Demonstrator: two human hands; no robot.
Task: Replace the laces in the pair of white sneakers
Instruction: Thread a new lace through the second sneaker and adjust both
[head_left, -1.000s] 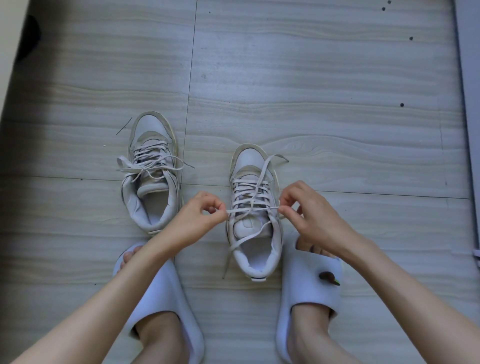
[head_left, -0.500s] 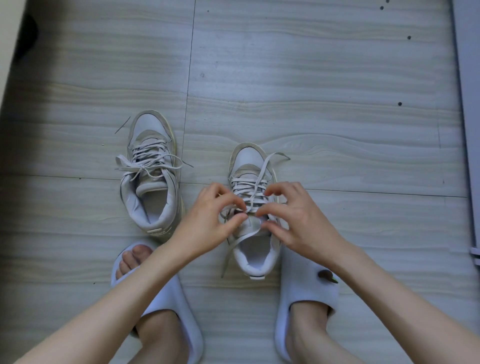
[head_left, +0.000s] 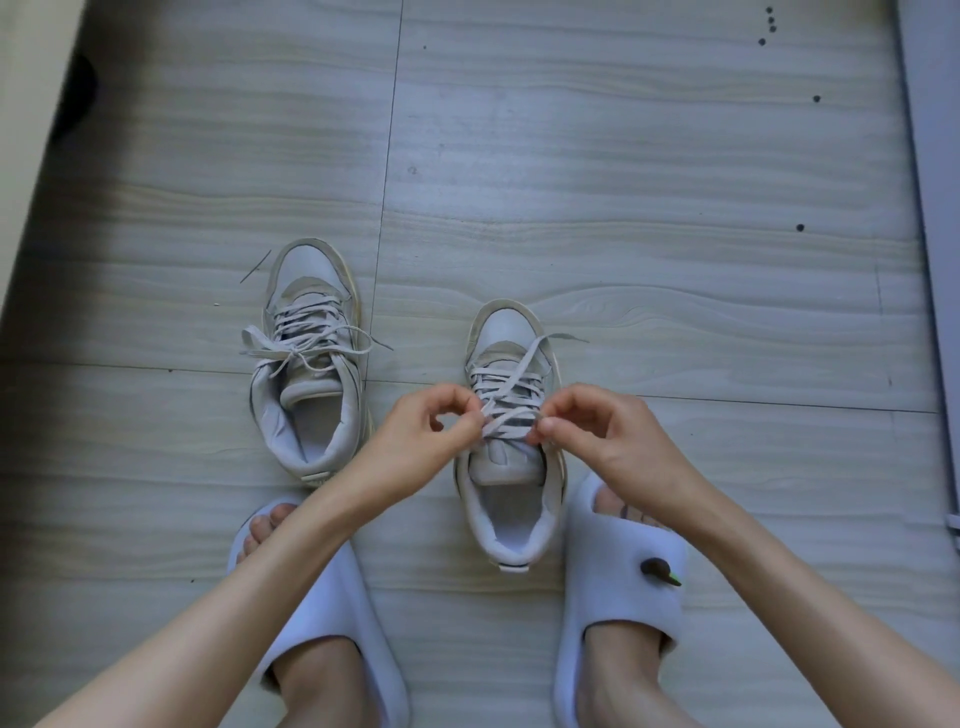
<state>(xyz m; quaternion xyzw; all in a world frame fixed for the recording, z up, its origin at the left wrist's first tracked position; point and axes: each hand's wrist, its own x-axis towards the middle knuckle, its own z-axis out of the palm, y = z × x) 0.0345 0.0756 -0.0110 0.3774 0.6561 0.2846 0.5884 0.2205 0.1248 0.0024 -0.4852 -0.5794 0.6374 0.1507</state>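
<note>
White lace (head_left: 511, 421) stretches across the right sneaker (head_left: 511, 447) on the floor (head_left: 649, 260), pinched between left hand (head_left: 431, 436) and right hand (head_left: 597, 436). Both hands have drawn apart since half a second ago, pulling it taut.

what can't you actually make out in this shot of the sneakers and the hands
Head view, the only one:
- Which eyelet the lace runs through: left hand and right hand fingers cover both sides of the right sneaker.
- Whether the left sneaker lace is knotted: too small.
- Object at the right edge: cut off by the frame.
- Slipper charm: too small to identify.
</note>
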